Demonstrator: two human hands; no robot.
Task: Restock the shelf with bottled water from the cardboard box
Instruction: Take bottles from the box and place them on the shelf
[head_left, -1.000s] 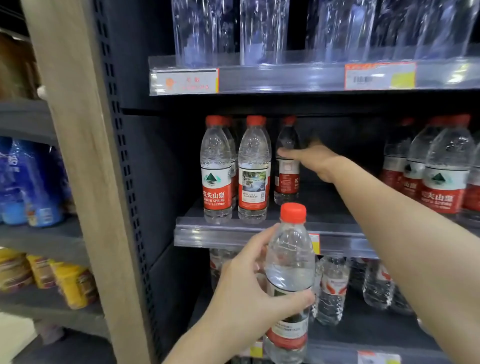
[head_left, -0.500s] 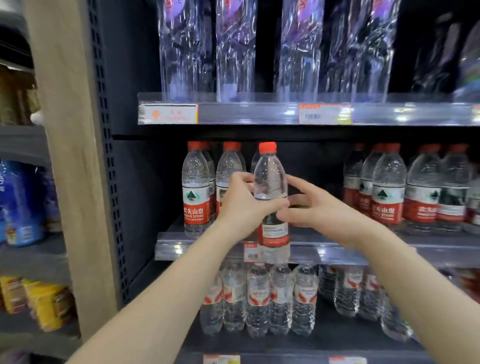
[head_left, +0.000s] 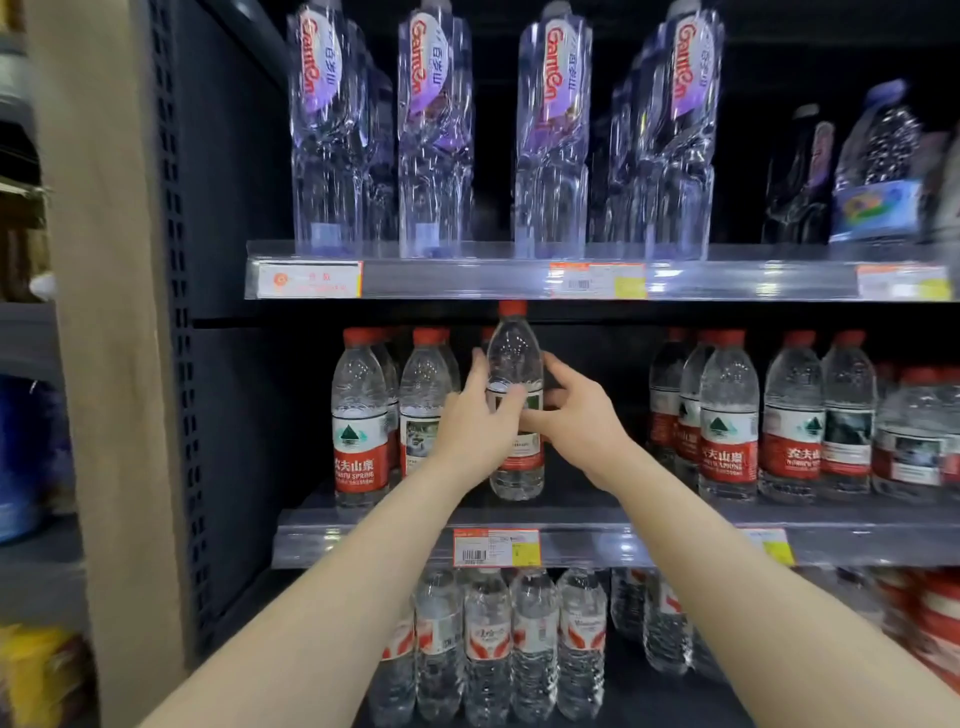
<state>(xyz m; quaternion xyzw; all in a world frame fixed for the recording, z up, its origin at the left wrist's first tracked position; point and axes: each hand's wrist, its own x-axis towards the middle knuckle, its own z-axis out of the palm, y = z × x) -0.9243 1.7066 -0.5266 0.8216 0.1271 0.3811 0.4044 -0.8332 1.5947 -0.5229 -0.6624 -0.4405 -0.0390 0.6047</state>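
Tall clear bottles (head_left: 322, 130), top shelf (head_left: 467, 283): "Ganten", "百岁山", running vertically. Red-label bottles (head_left: 359, 431), middle shelf (head_left: 363, 540): "农夫山泉", "NONGFU SPRING". Price tag (head_left: 496, 547): barcode, print unreadable.

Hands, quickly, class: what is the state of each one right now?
Left hand: grips the red-capped bottle.
Right hand: fingers curled round the same bottle.

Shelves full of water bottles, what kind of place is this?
Most likely a shop, such as a supermarket. The shelves hold rows of matching water bottles, price tags with barcodes sit on the shelf edges, and the left hand and right hand hold one more bottle.
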